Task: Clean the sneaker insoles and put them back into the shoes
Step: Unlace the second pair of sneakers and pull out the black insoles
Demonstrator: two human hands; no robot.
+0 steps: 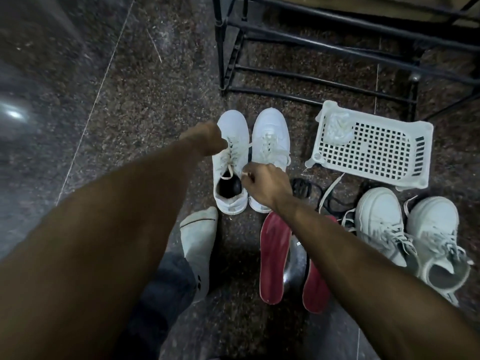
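Both hands, left hand [207,139] and right hand [265,183], pinch laces [231,154] on the twelve-o'clock white sneaker [231,165]; overtightening could block the red insoles [275,255] at six o'clock.

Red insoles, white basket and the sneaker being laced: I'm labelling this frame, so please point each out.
red insoles [274,255]: head view, middle of the left insole's red top face.
white basket [376,154]: head view, its perforated wall.
sneaker being laced [232,126]: head view, its white toe cap.
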